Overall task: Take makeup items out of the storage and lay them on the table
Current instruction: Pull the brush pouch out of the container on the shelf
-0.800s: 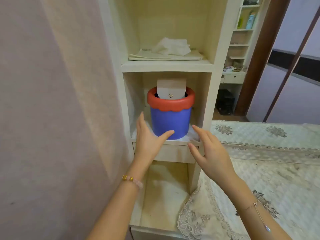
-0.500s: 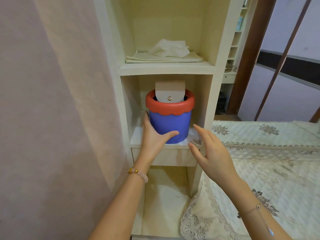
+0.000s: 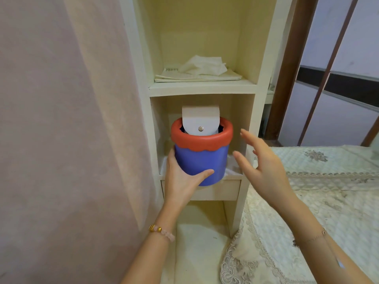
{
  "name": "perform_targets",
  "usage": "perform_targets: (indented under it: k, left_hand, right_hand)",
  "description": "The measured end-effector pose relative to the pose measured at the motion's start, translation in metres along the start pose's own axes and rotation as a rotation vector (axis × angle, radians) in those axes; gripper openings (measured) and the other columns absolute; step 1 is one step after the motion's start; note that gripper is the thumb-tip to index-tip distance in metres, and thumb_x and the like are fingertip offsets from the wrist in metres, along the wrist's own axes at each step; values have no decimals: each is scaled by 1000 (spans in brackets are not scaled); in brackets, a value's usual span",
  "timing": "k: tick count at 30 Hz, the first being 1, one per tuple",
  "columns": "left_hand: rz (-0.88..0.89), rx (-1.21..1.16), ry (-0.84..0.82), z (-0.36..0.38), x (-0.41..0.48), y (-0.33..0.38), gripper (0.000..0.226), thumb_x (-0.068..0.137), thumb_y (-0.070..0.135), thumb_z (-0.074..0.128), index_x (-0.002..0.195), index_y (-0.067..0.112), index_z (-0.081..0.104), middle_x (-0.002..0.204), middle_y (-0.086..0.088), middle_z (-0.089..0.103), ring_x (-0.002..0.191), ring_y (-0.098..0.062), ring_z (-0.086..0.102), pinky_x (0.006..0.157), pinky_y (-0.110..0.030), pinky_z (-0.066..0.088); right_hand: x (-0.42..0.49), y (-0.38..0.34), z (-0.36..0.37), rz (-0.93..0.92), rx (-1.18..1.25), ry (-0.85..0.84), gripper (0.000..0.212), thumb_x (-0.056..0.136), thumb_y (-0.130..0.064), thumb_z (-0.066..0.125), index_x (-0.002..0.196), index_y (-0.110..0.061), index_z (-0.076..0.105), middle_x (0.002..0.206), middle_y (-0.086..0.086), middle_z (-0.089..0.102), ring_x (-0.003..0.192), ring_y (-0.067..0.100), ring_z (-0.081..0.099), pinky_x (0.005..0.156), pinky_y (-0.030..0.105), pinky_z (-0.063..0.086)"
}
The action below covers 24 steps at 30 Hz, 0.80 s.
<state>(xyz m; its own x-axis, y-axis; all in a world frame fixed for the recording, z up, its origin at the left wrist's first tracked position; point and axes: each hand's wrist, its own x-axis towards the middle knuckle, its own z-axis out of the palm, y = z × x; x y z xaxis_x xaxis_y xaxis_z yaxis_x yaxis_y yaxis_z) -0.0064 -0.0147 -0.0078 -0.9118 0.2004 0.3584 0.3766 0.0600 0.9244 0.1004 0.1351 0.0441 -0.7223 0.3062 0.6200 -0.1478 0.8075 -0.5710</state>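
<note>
A blue round storage bucket point(image 3: 203, 160) with a red scalloped rim stands in the middle cubby of a cream shelf unit point(image 3: 202, 89). A beige pouch point(image 3: 200, 120) with a metal snap sticks up out of the bucket. My left hand point(image 3: 180, 181) grips the bucket's lower left side, thumb across the front. My right hand point(image 3: 262, 167) hovers just right of the bucket with fingers spread, apart from it and holding nothing.
A folded cloth with a crumpled tissue point(image 3: 202, 68) lies on the shelf above. A pink curtain point(image 3: 67, 140) hangs at the left. A table under a quilted lace-edged cover point(image 3: 320, 201) fills the right. A shut drawer point(image 3: 217, 189) sits below the bucket.
My left hand has closed around the bucket's lower left side. My right hand has risen and moved closer to the bucket's right side. The view has drawn nearer to the shelf.
</note>
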Motion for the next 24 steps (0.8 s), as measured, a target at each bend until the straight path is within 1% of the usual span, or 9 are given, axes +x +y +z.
perform_targets:
  k: [2, 5, 8, 11, 13, 15, 18, 21, 24]
  left_hand:
    - [5, -13, -6, -5, -7, 0, 103, 44, 37, 89, 132, 33, 35, 127, 20, 50, 117, -1, 49, 93, -29, 48]
    - [9, -41, -22, -10, -16, 2, 100, 42, 41, 88, 127, 41, 34, 125, 24, 50, 115, 3, 50, 94, -29, 48]
    - [31, -51, -26, -14, -23, 3, 99, 42, 41, 88, 127, 39, 36, 127, 20, 52, 115, 2, 51, 96, -32, 48]
    - [42, -40, -31, -15, -27, 1, 102, 44, 39, 89, 131, 34, 37, 130, 17, 51, 119, 0, 49, 99, -36, 46]
    - [42, -36, -36, -16, -29, 0, 107, 44, 38, 89, 135, 32, 34, 132, 15, 50, 121, -1, 48, 99, -38, 46]
    - [44, -37, -36, -17, -31, 0, 106, 45, 36, 90, 134, 33, 34, 132, 16, 49, 121, -1, 47, 100, -38, 46]
    - [51, -37, -36, -18, -32, 3, 101, 48, 27, 92, 131, 38, 35, 130, 18, 50, 119, 1, 48, 99, -36, 46]
    - [54, -30, -39, -19, -32, 3, 101, 49, 26, 92, 132, 37, 34, 130, 19, 49, 119, 2, 47, 99, -35, 46]
    - [52, -28, -39, -19, -33, 2, 104, 48, 29, 91, 134, 33, 33, 132, 18, 48, 120, 1, 46, 100, -35, 45]
  right_hand:
    - [11, -5, -3, 34, 106, 9, 54, 90, -34, 55, 140, -22, 38, 141, -6, 47, 128, 6, 42, 105, 29, 37]
    - [29, -12, -4, 118, 243, -16, 55, 89, -39, 56, 139, -28, 38, 139, -9, 47, 124, 3, 44, 100, 26, 38]
    - [50, -15, -2, 194, 302, -108, 56, 88, -42, 56, 139, -29, 37, 138, -9, 47, 124, 5, 44, 94, 23, 36]
    - [68, -17, 0, 256, 367, -227, 60, 87, -41, 58, 140, -25, 37, 134, -6, 51, 120, 9, 49, 95, 25, 40]
    - [74, -21, 2, 267, 401, -292, 56, 86, -38, 60, 137, -23, 42, 126, -8, 57, 112, 8, 56, 93, 25, 44]
    - [78, -24, 4, 252, 422, -339, 43, 86, -34, 62, 127, -23, 53, 115, -11, 65, 101, 4, 62, 89, 25, 49]
    - [79, -27, 6, 251, 466, -356, 27, 85, -26, 65, 112, -25, 62, 102, -12, 69, 92, 2, 66, 75, 17, 51]
    - [78, -29, 6, 251, 518, -326, 29, 83, -17, 67, 111, -20, 63, 100, -8, 70, 85, 0, 67, 68, 12, 52]
    - [75, -30, 5, 226, 545, -284, 29, 81, -10, 69, 109, -16, 65, 100, -5, 70, 84, 0, 68, 68, 12, 51]
